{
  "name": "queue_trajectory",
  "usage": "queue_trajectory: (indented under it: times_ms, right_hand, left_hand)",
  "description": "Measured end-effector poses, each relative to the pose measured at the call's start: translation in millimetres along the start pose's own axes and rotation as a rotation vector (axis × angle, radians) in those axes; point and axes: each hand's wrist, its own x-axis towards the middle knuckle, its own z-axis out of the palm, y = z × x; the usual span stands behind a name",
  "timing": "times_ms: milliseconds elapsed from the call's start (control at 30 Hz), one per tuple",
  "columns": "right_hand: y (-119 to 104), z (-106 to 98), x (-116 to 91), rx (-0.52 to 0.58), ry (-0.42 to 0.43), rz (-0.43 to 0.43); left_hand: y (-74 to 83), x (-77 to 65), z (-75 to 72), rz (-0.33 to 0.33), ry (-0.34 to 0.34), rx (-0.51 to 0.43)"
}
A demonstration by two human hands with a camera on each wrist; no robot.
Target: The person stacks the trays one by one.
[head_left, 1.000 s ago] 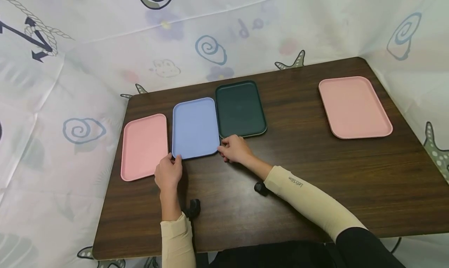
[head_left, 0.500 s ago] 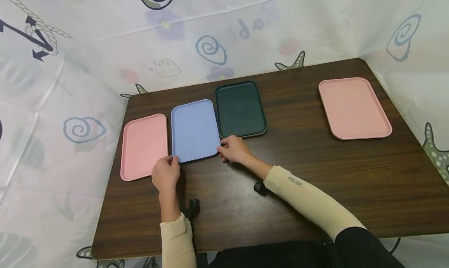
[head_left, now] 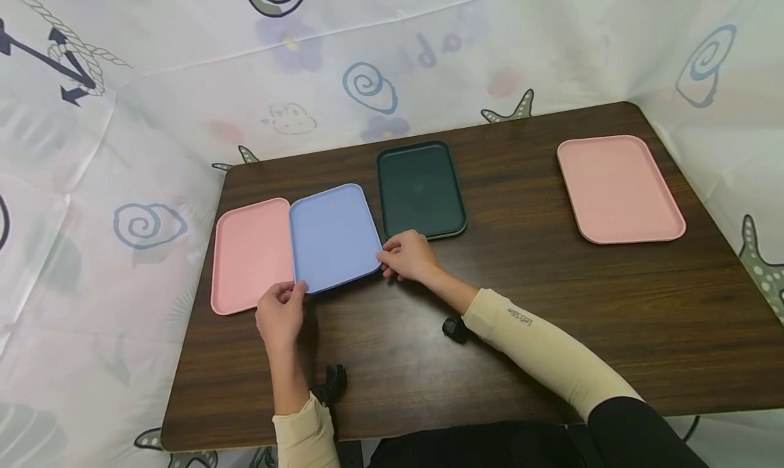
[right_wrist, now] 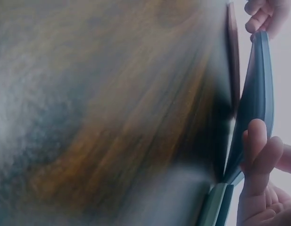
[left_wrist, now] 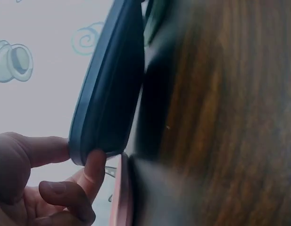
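Left of the dark green tray (head_left: pixel 422 190): one blue tray (head_left: pixel 333 237), near edge raised, corners pinched by left hand (head_left: pixel 280 315) and right hand (head_left: pixel 410 257), setting-down apparently outstanding; pink tray (head_left: pixel 251 257) farther left, already flat.

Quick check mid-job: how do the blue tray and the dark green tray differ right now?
Colour: the blue tray is light blue on top; the dark green tray is deep green.
Hold: the left hand and right hand pinch the blue tray's near corners; neither grips the dark green tray.
Pose: the blue tray's near edge is raised; the dark green tray lies flat.
Both are rectangular with rounded corners.
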Motion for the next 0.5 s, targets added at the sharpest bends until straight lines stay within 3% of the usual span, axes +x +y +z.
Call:
queue_trajectory:
  times_ms: [333, 500]
  right_hand:
    - [-6.6, -11.7, -8.9, 0.077, -0.026, 0.029]
    - [-9.0, -28.5, -16.5, 0.116, -0.013, 0.019]
  left_hand:
    - [7.7, -13.0, -8.9, 0.064, -0.036, -0.232]
    - [33.4, -24.4, -13.9, 0.106, -0.142, -0.332]
